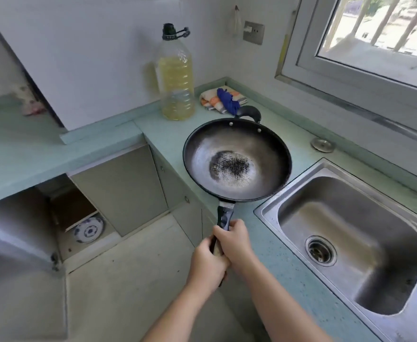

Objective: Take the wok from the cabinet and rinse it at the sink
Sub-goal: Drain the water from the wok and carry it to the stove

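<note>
Your left hand (208, 265) is wrapped around the near end of the wok (237, 160) handle, fingers curled tight on it, forearm reaching up from below. Just right of it, your right hand (235, 240) clamps the handle farther along, knuckles up. You hold the wok level above the counter (271, 257), left of the sink (345, 240), its dark-speckled bowl facing up.

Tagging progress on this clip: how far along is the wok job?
Done: wok is out; cabinet door hangs open. In hand: left hand and right hand both grip its handle, holding it over the counter. Left: move it over the dry-looking sink and rinse.
</note>
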Available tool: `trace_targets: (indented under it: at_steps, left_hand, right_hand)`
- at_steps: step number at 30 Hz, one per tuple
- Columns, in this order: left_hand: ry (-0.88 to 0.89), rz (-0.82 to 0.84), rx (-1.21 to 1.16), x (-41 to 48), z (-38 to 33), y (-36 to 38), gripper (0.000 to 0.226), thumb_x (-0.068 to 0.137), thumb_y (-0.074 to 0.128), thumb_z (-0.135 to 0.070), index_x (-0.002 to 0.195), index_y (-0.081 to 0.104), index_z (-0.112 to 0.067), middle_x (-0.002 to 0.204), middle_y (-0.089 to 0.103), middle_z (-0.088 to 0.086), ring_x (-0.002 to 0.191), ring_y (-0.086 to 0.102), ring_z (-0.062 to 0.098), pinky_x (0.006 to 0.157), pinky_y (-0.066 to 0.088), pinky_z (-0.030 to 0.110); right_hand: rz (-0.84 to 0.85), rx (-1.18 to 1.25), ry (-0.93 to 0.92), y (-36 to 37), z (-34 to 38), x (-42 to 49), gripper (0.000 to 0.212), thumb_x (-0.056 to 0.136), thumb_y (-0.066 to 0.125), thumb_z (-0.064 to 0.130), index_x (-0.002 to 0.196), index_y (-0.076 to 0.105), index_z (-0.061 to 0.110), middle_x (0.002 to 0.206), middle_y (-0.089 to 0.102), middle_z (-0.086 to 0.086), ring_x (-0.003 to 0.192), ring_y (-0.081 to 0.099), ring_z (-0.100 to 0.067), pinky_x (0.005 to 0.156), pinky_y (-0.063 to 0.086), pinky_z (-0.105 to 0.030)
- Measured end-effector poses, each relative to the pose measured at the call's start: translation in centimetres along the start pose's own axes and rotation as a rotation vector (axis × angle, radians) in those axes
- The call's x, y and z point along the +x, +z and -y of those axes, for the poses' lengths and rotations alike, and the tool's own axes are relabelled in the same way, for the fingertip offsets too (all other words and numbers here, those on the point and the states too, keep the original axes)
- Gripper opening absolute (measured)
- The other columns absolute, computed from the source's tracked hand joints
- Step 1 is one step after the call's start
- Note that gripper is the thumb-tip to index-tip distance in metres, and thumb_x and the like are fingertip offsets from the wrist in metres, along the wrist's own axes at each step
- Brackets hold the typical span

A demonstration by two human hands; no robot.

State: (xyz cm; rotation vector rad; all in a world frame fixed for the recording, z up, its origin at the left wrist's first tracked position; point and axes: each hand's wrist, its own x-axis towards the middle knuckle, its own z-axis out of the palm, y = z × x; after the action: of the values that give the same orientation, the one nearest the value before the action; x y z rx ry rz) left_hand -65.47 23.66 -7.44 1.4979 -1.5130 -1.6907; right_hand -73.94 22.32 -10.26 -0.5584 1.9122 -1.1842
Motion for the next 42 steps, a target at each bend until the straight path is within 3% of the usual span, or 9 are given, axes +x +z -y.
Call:
trace_targets:
  at_steps: [4, 10, 15, 21, 25, 27, 34, 39, 42]
  left_hand:
    - [-0.008, -0.057, -0.046, -1.2, 1.3, -4.4, 0.012, 0.086, 0.053, -0.008, 0.085, 0.06, -0.017, 0.053, 0.055, 0.003, 0.031, 0.041, 0.012, 0.031, 0.025, 0.012]
    - [-0.023, -0.178, -0.112, -3.1, 3.7, -11.0, 0.018, 0.086, 0.052, -0.009, 0.072, 0.055, -0.02, 0.041, 0.049, -0.002, 0.023, 0.039, 0.01, 0.031, 0.023, 0.013]
    - [-0.06, -0.293, -0.184, -4.7, 5.9, -16.7, 0.012, 0.085, 0.052, -0.009, 0.078, 0.057, -0.018, 0.047, 0.052, 0.002, 0.026, 0.041, 0.012, 0.031, 0.024, 0.014]
    - [-0.102, -0.466, -0.251, -6.3, 7.8, -22.1, 0.019, 0.084, 0.051, -0.004, 0.082, 0.057, -0.022, 0.047, 0.054, 0.001, 0.024, 0.041, 0.012, 0.031, 0.024, 0.015]
    - [-0.131, -0.567, -0.331, -7.1, 7.7, -24.3, 0.015, 0.081, 0.053, -0.003, 0.083, 0.058, -0.016, 0.043, 0.051, 0.0, 0.025, 0.041, 0.012, 0.031, 0.024, 0.015]
    - [-0.138, -0.62, -0.374, -7.2, 7.3, -25.4, 0.023, 0.076, 0.051, 0.001, 0.084, 0.059, -0.018, 0.047, 0.053, 0.003, 0.025, 0.041, 0.013, 0.031, 0.024, 0.015]
    - [-0.155, -0.796, -0.41, -6.2, 5.5, -29.0, 0.026, 0.073, 0.048, 0.003, 0.076, 0.056, -0.021, 0.038, 0.05, -0.002, 0.028, 0.04, 0.016, 0.033, 0.025, 0.015]
    - [-0.159, -0.889, -0.435, -5.9, 4.8, -31.8, 0.027, 0.071, 0.047, 0.003, 0.081, 0.058, -0.019, 0.049, 0.054, 0.006, 0.03, 0.042, 0.016, 0.033, 0.026, 0.016]
    - [-0.16, -0.932, -0.452, -6.1, 5.1, -33.7, 0.028, 0.071, 0.047, 0.005, 0.081, 0.057, -0.018, 0.052, 0.055, 0.007, 0.03, 0.042, 0.015, 0.033, 0.027, 0.016]
  right_hand:
    - [0.072, -0.069, -0.029, 4.2, 0.9, -2.3, 0.024, 0.074, 0.06, 0.015, 0.07, 0.037, 0.01, 0.061, 0.042, -0.001, 0.053, 0.039, -0.012, 0.051, 0.031, -0.025]
    - [0.175, -0.173, -0.074, 10.8, 2.1, -6.2, 0.027, 0.078, 0.06, 0.012, 0.067, 0.035, 0.015, 0.062, 0.044, 0.002, 0.053, 0.042, -0.008, 0.047, 0.031, -0.022]
    - [0.286, -0.204, -0.088, 17.4, 2.0, -8.8, 0.026, 0.075, 0.06, 0.012, 0.067, 0.036, 0.014, 0.061, 0.044, 0.001, 0.053, 0.041, -0.01, 0.048, 0.032, -0.024]
    - [0.473, -0.288, -0.19, 23.9, 2.5, -11.4, 0.031, 0.073, 0.059, 0.012, 0.06, 0.031, 0.014, 0.053, 0.036, 0.001, 0.046, 0.033, -0.012, 0.041, 0.027, -0.02]
    - [0.601, -0.302, -0.242, 26.6, 3.4, -12.6, 0.024, 0.075, 0.059, 0.011, 0.064, 0.037, 0.009, 0.057, 0.04, -0.005, 0.054, 0.037, -0.017, 0.05, 0.03, -0.026]
    - [0.66, -0.298, -0.251, 27.8, 4.3, -12.9, 0.021, 0.075, 0.058, 0.01, 0.068, 0.039, 0.009, 0.06, 0.039, -0.007, 0.055, 0.037, -0.017, 0.05, 0.03, -0.026]
    - [0.849, -0.308, -0.299, 32.3, 7.6, -12.9, 0.031, 0.075, 0.059, 0.009, 0.062, 0.031, 0.011, 0.052, 0.034, 0.001, 0.049, 0.034, -0.016, 0.047, 0.028, -0.024]
    - [0.953, -0.309, -0.34, 35.6, 9.4, -13.3, 0.036, 0.074, 0.058, 0.005, 0.056, 0.029, 0.013, 0.048, 0.031, 0.001, 0.042, 0.029, -0.012, 0.045, 0.025, -0.024]
    - [0.99, -0.321, -0.354, 37.8, 9.6, -14.2, 0.024, 0.073, 0.058, 0.007, 0.062, 0.036, 0.009, 0.055, 0.038, -0.007, 0.05, 0.037, -0.017, 0.049, 0.03, -0.029]
